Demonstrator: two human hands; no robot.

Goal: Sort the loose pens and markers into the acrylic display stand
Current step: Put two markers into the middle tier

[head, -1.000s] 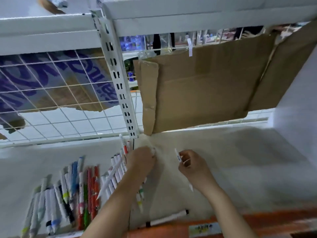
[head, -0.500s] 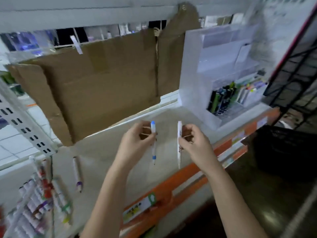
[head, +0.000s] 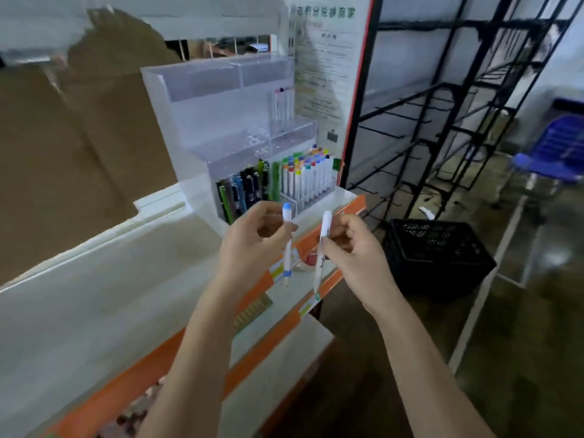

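My left hand (head: pixel 252 238) pinches a white marker with a blue cap (head: pixel 287 248), held upright. My right hand (head: pixel 354 248) pinches a second white marker (head: pixel 321 257), also upright, a short way to the right of the first. Both hang in front of the tiered acrylic display stand (head: pixel 196 128) on the white shelf (head: pixel 94 295). The stand's lowest tier holds dark pens (head: pixel 246 191) on the left and white markers with coloured caps (head: pixel 311 175) on the right. A few white markers (head: pixel 282 105) stand in an upper tier.
Brown cardboard (head: pixel 79 147) hangs behind the shelf on the left. An orange strip (head: pixel 328 235) runs along the shelf's front edge. A black wire rack (head: pixel 442 105) and a black plastic crate (head: pixel 439 251) stand to the right. A blue chair (head: pixel 559 153) is at far right.
The view has swung right from the pile of loose markers to the display stand. Both hands picked up a marker each and carried them to just in front of the stand.
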